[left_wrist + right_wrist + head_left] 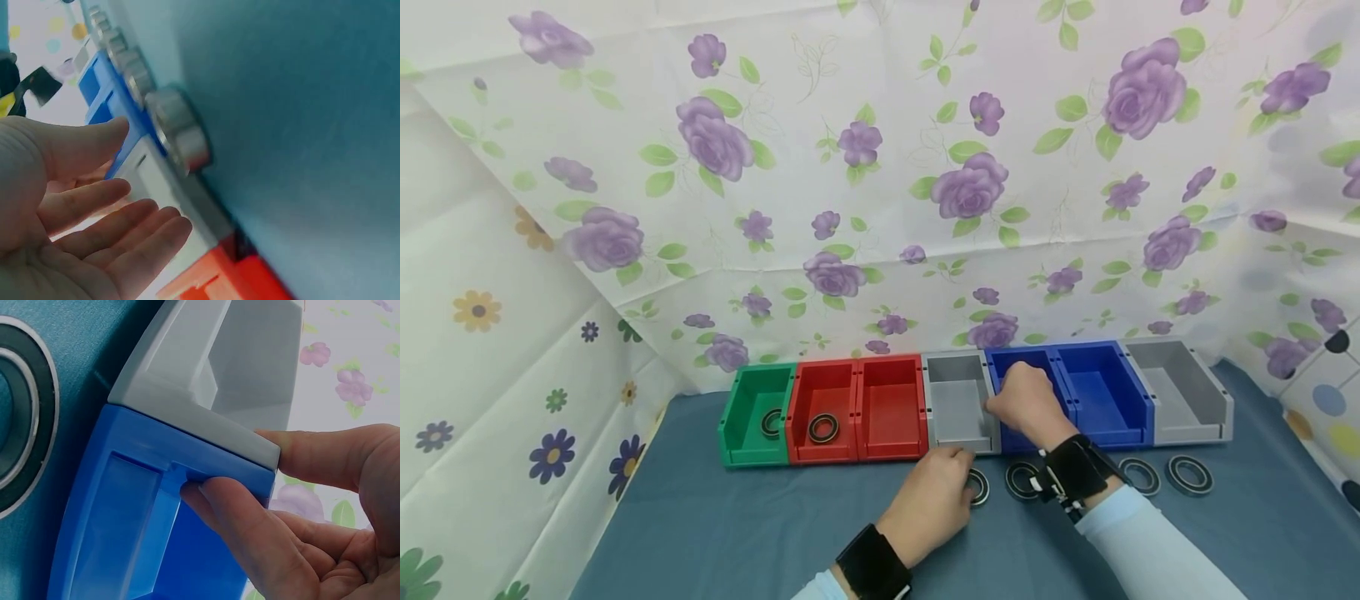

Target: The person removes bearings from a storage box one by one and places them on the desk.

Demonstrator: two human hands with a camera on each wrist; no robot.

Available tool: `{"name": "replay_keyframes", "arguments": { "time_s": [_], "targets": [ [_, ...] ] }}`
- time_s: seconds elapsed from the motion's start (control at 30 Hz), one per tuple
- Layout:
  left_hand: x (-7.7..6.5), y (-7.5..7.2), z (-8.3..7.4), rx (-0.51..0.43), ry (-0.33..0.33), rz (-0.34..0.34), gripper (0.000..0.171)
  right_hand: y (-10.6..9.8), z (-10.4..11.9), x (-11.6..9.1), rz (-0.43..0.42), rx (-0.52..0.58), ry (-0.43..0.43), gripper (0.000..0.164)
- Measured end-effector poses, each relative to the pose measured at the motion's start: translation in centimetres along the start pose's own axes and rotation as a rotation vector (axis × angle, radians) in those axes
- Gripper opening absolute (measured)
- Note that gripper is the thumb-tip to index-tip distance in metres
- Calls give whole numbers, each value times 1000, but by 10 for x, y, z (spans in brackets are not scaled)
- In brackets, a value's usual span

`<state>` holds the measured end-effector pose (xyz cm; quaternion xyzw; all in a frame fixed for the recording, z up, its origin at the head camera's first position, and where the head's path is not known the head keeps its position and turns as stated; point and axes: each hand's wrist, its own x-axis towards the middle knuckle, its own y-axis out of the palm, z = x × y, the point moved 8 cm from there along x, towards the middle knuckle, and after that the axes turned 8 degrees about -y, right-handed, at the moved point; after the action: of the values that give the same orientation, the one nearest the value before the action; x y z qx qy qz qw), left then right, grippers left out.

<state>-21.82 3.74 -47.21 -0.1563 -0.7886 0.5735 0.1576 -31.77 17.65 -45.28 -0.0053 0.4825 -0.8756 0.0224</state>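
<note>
My right hand (pixel 1032 406) pinches the adjoining side walls of the middle grey bin (pixel 957 400) and the blue bin (pixel 1009 360) beside it. In the right wrist view, its thumb (pixel 325 456) lies against the grey side and a finger (pixel 231 519) reaches inside the blue rim. My left hand (pixel 931 500) hovers before the grey bin, its fingers (pixel 134 219) loosely extended and holding nothing. Close beside it, a ball bearing (pixel 978 488) stays on the table, partly covered by the hand in the head view. Another bearing (pixel 1019 481) lies below the right wrist.
The row also has a green bin (pixel 758 457), two red bins (pixel 891 408), a second blue bin (pixel 1093 392) and a grey end bin (pixel 1183 387). Bearings (pixel 823 428) sit in the green and left red bins. More bearings (pixel 1189 475) lie right on the blue cloth (pixel 700 533).
</note>
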Motion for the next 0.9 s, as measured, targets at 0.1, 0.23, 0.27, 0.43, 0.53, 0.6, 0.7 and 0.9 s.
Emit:
{"name": "replay_keyframes", "arguments": {
  "time_s": [0.1, 0.23, 0.27, 0.43, 0.53, 0.6, 0.7, 0.9],
  "targets": [
    [0, -15, 5, -11, -27, -46, 43, 0, 0, 0, 7, -5, 4, 34],
    [0, -36, 14, -20, -48, -130, 44, 0, -1, -1, 12, -6, 12, 36],
    [-1, -42, 17, -26, -54, -153, 44, 0, -1, -1, 13, -5, 13, 36],
    [-3, -69, 43, -85, -96, -277, 48, 2, 1, -1, 27, 16, 13, 35],
    [-4, -82, 63, -112, -128, -346, 53, 3, 2, 0, 32, 28, 7, 35],
    [-4, -89, 76, -109, -155, -387, 55, 3, 3, 0, 31, 29, 3, 35],
    [-6, -97, 94, -98, -197, -432, 57, 3, 2, 0, 26, 21, 5, 36],
    [-7, -102, 126, -55, -298, -441, 59, 2, -2, -1, 22, 11, 26, 37]
  ]
}}
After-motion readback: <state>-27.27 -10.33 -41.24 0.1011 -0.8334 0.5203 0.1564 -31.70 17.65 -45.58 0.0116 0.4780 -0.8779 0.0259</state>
